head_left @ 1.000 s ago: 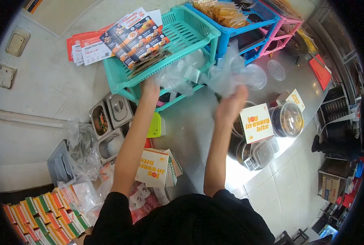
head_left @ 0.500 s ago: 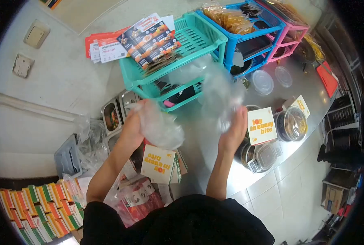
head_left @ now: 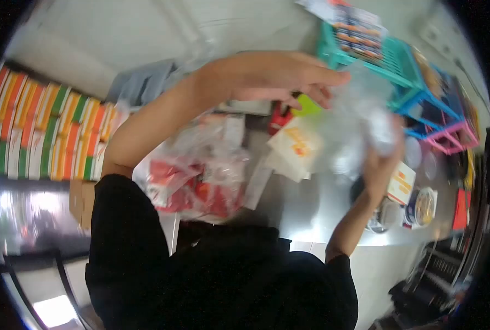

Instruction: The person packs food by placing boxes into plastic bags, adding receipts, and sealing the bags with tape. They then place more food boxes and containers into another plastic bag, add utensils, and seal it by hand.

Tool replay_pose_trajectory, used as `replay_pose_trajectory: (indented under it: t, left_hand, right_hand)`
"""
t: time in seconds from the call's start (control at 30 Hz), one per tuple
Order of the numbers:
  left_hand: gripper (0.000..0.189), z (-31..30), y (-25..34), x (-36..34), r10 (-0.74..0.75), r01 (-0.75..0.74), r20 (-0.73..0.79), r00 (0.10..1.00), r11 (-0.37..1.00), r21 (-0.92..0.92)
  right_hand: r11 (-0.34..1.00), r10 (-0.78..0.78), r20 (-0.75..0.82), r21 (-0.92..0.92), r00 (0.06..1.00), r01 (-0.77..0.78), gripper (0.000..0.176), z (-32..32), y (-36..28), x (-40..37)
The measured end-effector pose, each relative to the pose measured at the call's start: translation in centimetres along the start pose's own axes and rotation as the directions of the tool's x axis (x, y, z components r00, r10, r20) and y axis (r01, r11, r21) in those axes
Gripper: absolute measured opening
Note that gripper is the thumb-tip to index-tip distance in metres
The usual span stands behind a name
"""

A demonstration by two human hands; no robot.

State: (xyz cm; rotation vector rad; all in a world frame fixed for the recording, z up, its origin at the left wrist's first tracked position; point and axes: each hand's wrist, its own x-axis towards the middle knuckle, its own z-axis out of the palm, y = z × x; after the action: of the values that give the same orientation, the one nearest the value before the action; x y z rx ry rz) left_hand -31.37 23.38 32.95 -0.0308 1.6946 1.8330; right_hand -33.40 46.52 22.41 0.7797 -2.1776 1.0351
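A clear plastic bag (head_left: 346,126), blurred by motion, hangs bunched over the steel counter (head_left: 294,201). Its right side is gripped by my right hand (head_left: 381,165), whose fingers are partly covered by the film. My left hand (head_left: 291,80) reaches across from the left with fingers apart, the fingertips right at the bag's upper left edge. Below it sits a cream box with orange lettering (head_left: 297,146), partly hidden behind the bag. A yellow-green item (head_left: 306,105) and a red item (head_left: 279,118) show under my left fingers.
Clear bags with red packets (head_left: 201,184) lie left of the box. Stacked colourful cartons (head_left: 47,129) fill the far left. A teal basket (head_left: 401,69) with printed cards stands at the back right. Another lettered box (head_left: 401,182) and lidded bowls (head_left: 421,206) sit at right.
The view has swung left, bringing the cartons and red packets further in. My left hand has released the plastic it held and opened; my right hand still has the bag.
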Motion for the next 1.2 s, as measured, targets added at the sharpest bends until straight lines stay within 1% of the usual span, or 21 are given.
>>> replay_pose_trajectory:
  t: [0.03, 0.1, 0.17, 0.27, 0.3, 0.33, 0.37, 0.4, 0.43, 0.5, 0.6, 0.67, 0.77, 0.8, 0.83, 0.87, 0.9, 0.97, 1.0, 1.07, 1.2]
  left_hand:
    - [0.049, 0.0, 0.2, -4.2, 0.137, -0.092, -0.129, 0.982, 0.948, 0.304]
    - [0.055, -0.9, -2.2, -11.5, 0.306, -0.118, -0.232, 0.923, 0.800, 0.588]
    - [0.069, -2.6, -8.8, -17.4, 0.669, 0.045, -0.189, 0.719, 0.226, 0.973]
    - [0.064, -2.8, -21.5, -21.4, 0.471, 0.545, -0.576, 0.669, 0.216, 0.810]
    - [0.056, -3.8, -24.5, -22.3, 0.481, 0.559, -0.621, 0.619, 0.285, 0.779]
    - [0.056, -5.1, -26.4, -23.4, 0.479, 0.548, -0.623, 0.619, 0.305, 0.779]
    - [0.048, -6.7, -27.9, -24.5, 0.321, 0.385, -0.733, 0.600, 0.687, 0.616]
    - [0.040, -8.2, -28.7, -25.3, 0.142, 0.180, -0.767, 0.626, 0.931, 0.319]
    - [0.040, -8.8, -29.5, -25.7, 0.148, 0.163, -0.757, 0.636, 0.933, 0.320]
    - [0.026, -8.5, -30.4, -25.5, 0.484, -0.670, -0.823, 0.299, 0.720, 0.180]
    - [0.020, -6.5, -30.2, -23.4, 0.858, -0.288, -0.468, 0.212, 0.512, 0.809]
    - [0.023, -6.0, -32.3, -21.9, 0.756, 0.350, -0.450, 0.476, 0.306, 0.885]
    - [0.029, -8.3, -32.3, -22.7, 0.646, -0.173, -0.561, 0.518, 0.721, 0.671]
    - [0.029, -8.0, -31.1, -23.7, 0.648, -0.186, -0.552, 0.525, 0.720, 0.668]
    - [0.029, -7.3, -28.7, -25.6, 0.463, -0.494, -0.679, 0.570, 0.853, 0.168]
    - [0.028, -6.8, -27.0, -27.0, 0.259, -0.638, -0.684, 0.682, 0.667, -0.384]
    - [0.028, -6.5, -26.7, -27.6, 0.263, -0.634, -0.674, 0.690, 0.669, -0.387]
    - [0.021, -5.9, -26.5, -28.8, 0.192, -0.721, -0.797, 0.572, 0.581, -0.377]
    - [0.021, -5.9, -26.5, -29.6, 0.196, -0.713, -0.787, 0.585, 0.587, -0.384]
    - [0.019, -6.4, -26.4, -30.9, 0.586, -0.719, -0.428, 0.688, 0.630, -0.293]
    - [0.019, -6.0, -26.8, -32.8, 0.523, -0.649, -0.401, 0.752, 0.695, -0.310]
  right_hand:
    - [0.963, -0.027, -0.114, -0.270, 0.993, -0.005, 0.035, 1.0, 0.5, -1.3]
    - [0.881, 0.342, -0.415, 0.454, 0.843, -0.134, 0.035, 2.5, -2.6, -2.7]
    - [0.831, 0.551, -0.587, 0.326, 0.593, -0.450, 0.040, 3.7, -6.1, -4.2]
    - [0.530, 0.833, -0.450, 0.816, 0.322, -0.232, 0.042, 7.2, -17.1, -4.9]
    - [0.543, 0.824, -0.458, 0.806, 0.334, -0.235, 0.042, 8.7, -18.6, -6.6]
    - [0.874, 0.485, -0.576, 0.323, 0.658, -0.362, 0.042, 10.7, -19.0, -9.9]
    - [0.937, 0.117, -0.398, -0.260, 0.910, -0.234, 0.042, 12.3, -19.8, -12.3]
    - [0.934, 0.103, -0.403, -0.276, 0.909, -0.228, 0.042, 13.7, -21.3, -13.0]
    - [0.901, 0.430, -0.244, 0.167, 0.869, -0.400, 0.045, 15.1, -22.8, -13.7]
    - [0.649, 0.634, 0.035, 0.518, 0.772, -0.557, 0.048, 16.4, -24.9, -13.2]
    - [0.623, 0.615, 0.360, 0.324, 0.702, -0.712, 0.050, 16.3, -23.4, -10.2]
    - [0.275, 0.528, 0.758, 0.274, 0.383, -0.922, 0.053, 15.1, -16.8, -10.8]
    - [-0.104, 0.041, 0.978, 0.207, 0.203, -0.973, 0.053, 16.6, -10.9, -10.1]
    - [0.189, -0.073, 0.967, 0.255, 0.246, -0.948, 0.050, 17.8, -14.3, -9.1]
    - [0.508, -0.026, 0.959, 0.255, 0.281, -0.823, 0.045, 20.4, -14.3, -9.6]
    - [0.769, 0.004, 0.945, 0.205, 0.326, -0.605, 0.041, 22.9, -14.3, -10.4]
    - [0.968, 0.174, 0.884, -0.072, 0.435, -0.241, 0.033, 24.9, -19.2, -10.0]
    - [0.981, -0.133, 0.591, 0.192, 0.796, 0.021, 0.025, 29.1, -19.5, -12.5]
    - [0.984, -0.118, 0.586, 0.180, 0.801, 0.013, 0.025, 30.1, -19.4, -13.4]
    - [0.828, -0.312, 0.669, -0.157, 0.674, 0.538, 0.024, 31.5, -18.9, -13.8]
    - [0.883, 0.372, 0.892, -0.426, 0.258, 0.196, 0.024, 35.0, -16.7, -13.0]
